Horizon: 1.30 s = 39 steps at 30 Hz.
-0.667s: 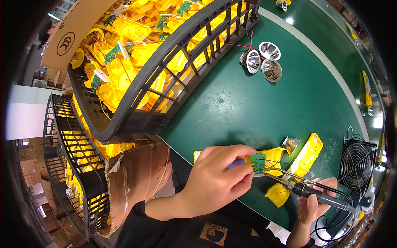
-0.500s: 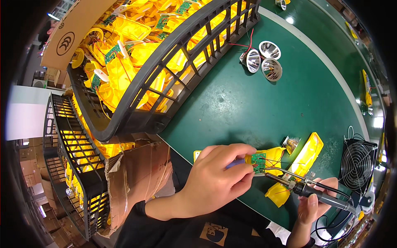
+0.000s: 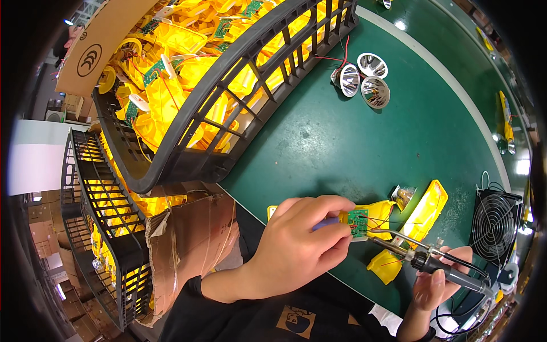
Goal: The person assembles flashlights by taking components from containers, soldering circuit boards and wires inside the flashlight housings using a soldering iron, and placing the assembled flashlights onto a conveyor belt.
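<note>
My right hand [image 3: 436, 288] is wrapped round a soldering iron [image 3: 444, 271] with a thin metal tube running beside its shaft. The iron's tip reaches the edge of a small green circuit board [image 3: 358, 221]. That board sits in a yellow plastic housing [image 3: 379, 212] with red and dark wires. Over the housing's left end, my left hand [image 3: 305, 242] is closed, thumb and fingers pinching a blue-purple piece [image 3: 326, 223] whose kind is mostly hidden. The fingertips are right beside the board.
A black crate [image 3: 199, 134] full of yellow housings and boards stands at the left, with another crate [image 3: 105, 228] below it. Shiny reflector cups [image 3: 376, 92] lie farther back. Yellow shells [image 3: 428, 211] and a black fan [image 3: 494, 225] are at the right.
The soldering iron and my right hand have shifted very slightly down, with the tip still at the board. My left hand stays almost in place.
</note>
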Each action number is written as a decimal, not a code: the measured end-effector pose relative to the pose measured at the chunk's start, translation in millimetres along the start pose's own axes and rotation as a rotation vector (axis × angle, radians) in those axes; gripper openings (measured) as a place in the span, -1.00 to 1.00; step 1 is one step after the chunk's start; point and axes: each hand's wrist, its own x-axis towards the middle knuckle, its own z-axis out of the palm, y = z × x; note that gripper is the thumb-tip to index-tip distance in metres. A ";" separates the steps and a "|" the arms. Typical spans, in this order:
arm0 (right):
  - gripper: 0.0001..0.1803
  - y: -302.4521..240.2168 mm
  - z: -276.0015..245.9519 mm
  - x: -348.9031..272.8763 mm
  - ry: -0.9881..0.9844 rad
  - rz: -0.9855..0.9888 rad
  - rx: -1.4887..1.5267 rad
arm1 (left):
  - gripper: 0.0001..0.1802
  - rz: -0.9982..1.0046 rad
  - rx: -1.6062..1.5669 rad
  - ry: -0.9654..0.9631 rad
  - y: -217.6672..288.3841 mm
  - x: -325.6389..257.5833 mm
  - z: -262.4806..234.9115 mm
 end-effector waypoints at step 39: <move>-0.81 7.8 -114.1 -92.1 0.598 0.021 -0.006 | -0.60 0.028 0.306 -0.060 20.0 -9.2 -25.4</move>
